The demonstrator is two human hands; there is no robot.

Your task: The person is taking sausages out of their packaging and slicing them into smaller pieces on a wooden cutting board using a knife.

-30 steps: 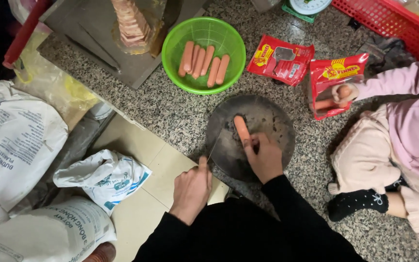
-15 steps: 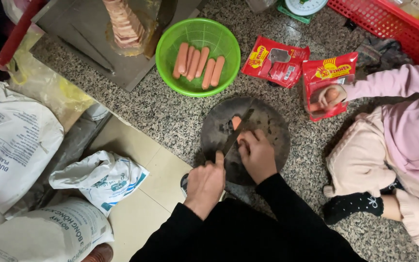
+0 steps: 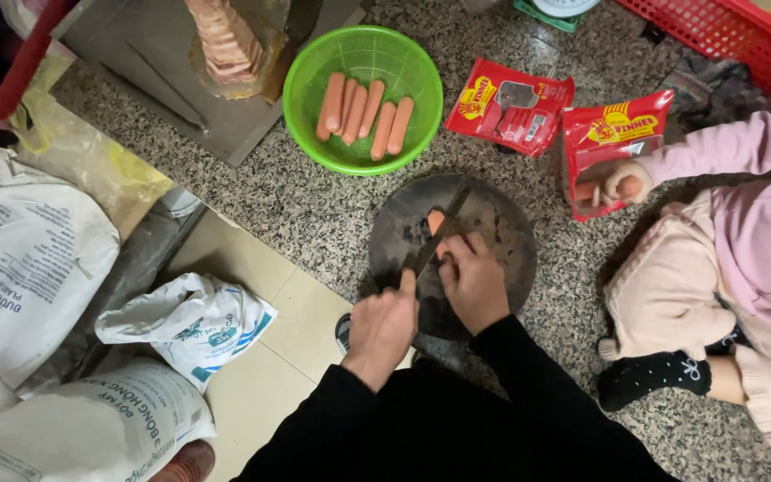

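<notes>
Everything here is placed relative to the round dark cutting board [image 3: 493,223], which lies on the speckled stone floor [image 3: 314,214].

Far to the board's left sit white printed sacks [image 3: 20,259], and nearer it a crumpled white bag [image 3: 180,321] on pale tiles. Up and left of the board is a green bowl [image 3: 301,107] holding five whole sausages [image 3: 363,112].

At the board's lower left edge the left hand [image 3: 384,326] is closed around the handle of a knife [image 3: 435,239]. Its blade slants up and to the right across the board. The sausage [image 3: 436,220] being cut lies near the middle of the board, just beyond both hands. Only its pinkish end shows past the blade, so its long axis seems to run up and away from the person, with the blade crossing it at an angle. The right hand [image 3: 475,281] rests on the board just right of the blade, its fingers curled down over the near part of the sausage to pin it. It is the nearer hand to the sausage, and the knife hand sits a little further back.

Above and right of the board lie two red sausage packets [image 3: 510,107]. Another person in pink sits at the far right, and their small hand [image 3: 622,183] touches the nearer packet.
</notes>
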